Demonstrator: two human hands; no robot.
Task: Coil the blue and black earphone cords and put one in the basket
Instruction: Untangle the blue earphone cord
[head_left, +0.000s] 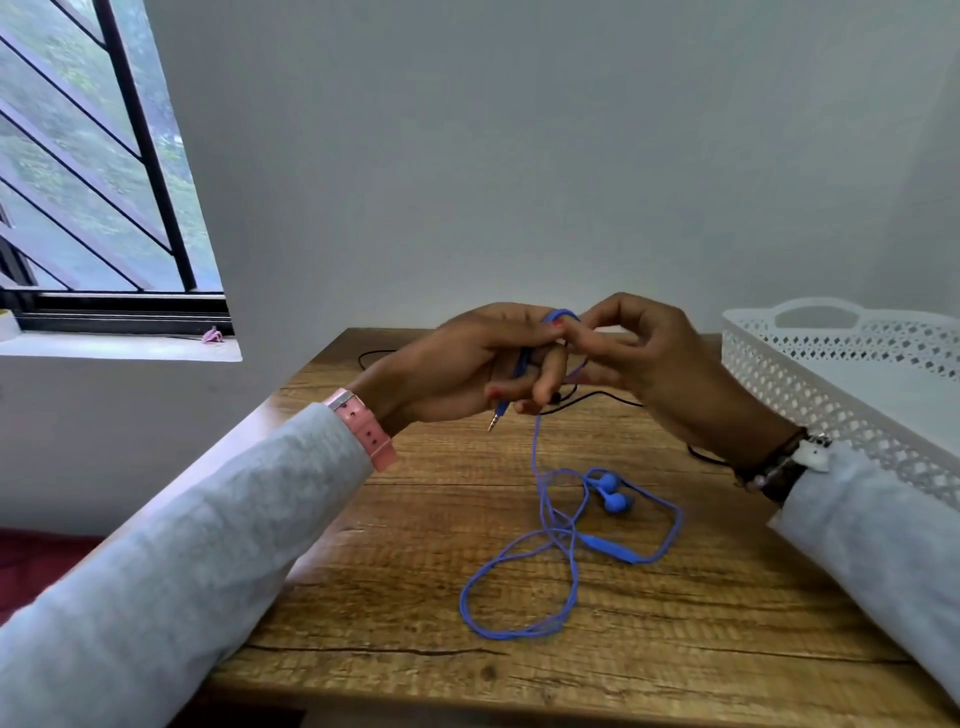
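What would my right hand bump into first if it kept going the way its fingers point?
Probably the left hand: the right hand points leftward and their fingertips already meet at the blue cord.

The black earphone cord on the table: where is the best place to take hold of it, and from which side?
Probably the bare stretch of the black earphone cord beside the right hand, pinched from above. It lies flat on the table there, apart from the blue earphone cord; its other parts run behind the hands.

Earphone cord (550, 540) on table (675, 649); basket (831, 395) at right.
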